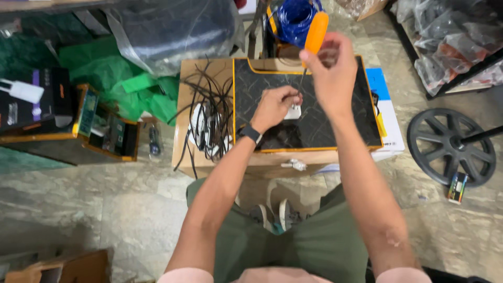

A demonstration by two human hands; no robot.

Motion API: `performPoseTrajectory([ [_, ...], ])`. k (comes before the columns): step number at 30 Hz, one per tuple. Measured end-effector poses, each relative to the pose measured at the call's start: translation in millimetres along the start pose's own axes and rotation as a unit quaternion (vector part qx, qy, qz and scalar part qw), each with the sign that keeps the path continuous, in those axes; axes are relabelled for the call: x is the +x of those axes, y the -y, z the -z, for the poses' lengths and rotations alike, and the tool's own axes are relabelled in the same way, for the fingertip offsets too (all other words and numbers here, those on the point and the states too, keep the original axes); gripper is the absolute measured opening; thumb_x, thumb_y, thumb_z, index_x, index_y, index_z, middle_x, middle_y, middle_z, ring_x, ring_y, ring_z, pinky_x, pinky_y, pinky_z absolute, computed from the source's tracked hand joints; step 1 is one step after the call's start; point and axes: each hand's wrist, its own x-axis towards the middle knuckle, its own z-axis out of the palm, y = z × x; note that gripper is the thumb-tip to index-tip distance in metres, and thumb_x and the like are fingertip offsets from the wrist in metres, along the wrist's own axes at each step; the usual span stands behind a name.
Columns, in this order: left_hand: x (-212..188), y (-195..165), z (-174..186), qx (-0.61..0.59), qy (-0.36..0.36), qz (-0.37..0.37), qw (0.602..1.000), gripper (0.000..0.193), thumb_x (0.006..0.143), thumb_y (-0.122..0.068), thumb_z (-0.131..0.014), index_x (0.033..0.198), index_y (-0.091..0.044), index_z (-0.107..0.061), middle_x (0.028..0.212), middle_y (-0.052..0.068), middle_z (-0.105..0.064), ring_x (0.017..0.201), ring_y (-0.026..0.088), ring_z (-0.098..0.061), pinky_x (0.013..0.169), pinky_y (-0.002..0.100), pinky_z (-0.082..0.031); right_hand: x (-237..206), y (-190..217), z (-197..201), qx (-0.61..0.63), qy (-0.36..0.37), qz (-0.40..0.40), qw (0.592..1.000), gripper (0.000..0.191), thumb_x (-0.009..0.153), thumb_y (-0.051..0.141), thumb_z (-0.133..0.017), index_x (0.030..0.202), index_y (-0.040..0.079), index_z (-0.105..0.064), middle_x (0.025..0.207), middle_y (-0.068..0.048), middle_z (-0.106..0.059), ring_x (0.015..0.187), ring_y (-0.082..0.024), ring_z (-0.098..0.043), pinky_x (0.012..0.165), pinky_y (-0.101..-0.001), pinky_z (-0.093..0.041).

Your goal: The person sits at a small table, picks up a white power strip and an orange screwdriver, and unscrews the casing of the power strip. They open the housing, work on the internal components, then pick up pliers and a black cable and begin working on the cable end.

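Nearest the camera, the person's green-trousered lap fills the bottom edge, and a pair of sandalled feet shows between the knees, partly hidden by the forearms; past them stands a cardboard box (209, 78) topped by a dark marble-patterned board (325, 131) with an orange edge. The left hand (273, 107), a black watch on its wrist, is curled down on a small white part (293, 112) lying near the middle of the board; the fingers cover most of it, so its shape is hard to make out. The right hand (330, 71) is closed around a screwdriver (313, 39) with an orange handle, held upright; its thin shaft runs down to the white part, the tip hidden behind the left fingers. Left of the board a tangle of black cables (207, 112) and white pieces lies on the box; farther left, an open orange-edged carton (107, 131) and green plastic sheeting (105, 68). To the right a black spoked wheel (450, 147) rests on the floor; at the far edge a blue coil (291, 18) is cut off by the frame.
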Motion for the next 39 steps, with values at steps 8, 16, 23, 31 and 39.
performPoseTrajectory([
  [8,0,1,1,-0.031,0.011,0.024,0.999,0.008,0.091,-0.009,-0.071,0.096,-0.002,-0.071,0.082,0.009,-0.077,0.078,0.015,-0.075,0.073,0.03,-0.058,23,9,18,-0.047,0.093,-0.012,0.994,0.029,0.1,0.005,-0.085,0.12,-0.001,-0.064,0.104,-0.005,-0.075,0.092,-0.011,-0.068,0.084,-0.0272,-0.057],
  [16,-1,-1,-3,0.0,0.012,-0.018,1.0,0.02,0.091,-0.011,-0.075,0.091,0.0,-0.058,0.075,0.009,-0.069,0.067,0.016,-0.068,0.064,0.031,-0.053,19,31,29,0.074,0.171,-0.05,0.981,0.037,0.098,0.005,-0.069,0.133,0.003,-0.056,0.12,-0.002,-0.067,0.107,-0.009,-0.065,0.094,-0.0238,-0.057],
  [23,1,-1,-5,0.002,0.024,0.025,0.999,0.018,0.09,-0.009,-0.076,0.09,-0.001,-0.06,0.073,0.009,-0.068,0.065,0.018,-0.066,0.062,0.031,-0.052,9,15,20,-0.132,0.002,0.161,0.978,0.03,0.11,0.006,-0.086,0.125,0.008,-0.061,0.111,-0.004,-0.06,0.087,-0.012,-0.066,0.074,-0.026,-0.056],
  [31,1,1,-7,0.046,0.015,-0.024,0.999,0.021,0.089,-0.013,-0.077,0.092,-0.002,-0.06,0.08,0.011,-0.07,0.072,0.02,-0.069,0.065,0.033,-0.054,13,39,15,-0.149,-0.005,0.185,0.971,0.033,0.104,0.005,-0.088,0.125,0.003,-0.063,0.11,-0.01,-0.063,0.087,-0.015,-0.062,0.076,-0.0282,-0.051],
  [39,1,-2,-6,-0.049,0.082,0.031,0.995,0.028,0.098,-0.011,-0.065,0.126,-0.009,-0.068,0.107,0.009,-0.08,0.101,0.017,-0.077,0.085,0.028,-0.058,37,50,29,0.174,0.131,-0.105,0.97,0.015,0.098,0.003,-0.063,0.113,0.007,-0.064,0.106,0.002,-0.071,0.096,-0.008,-0.072,0.088,-0.0231,-0.061],
])
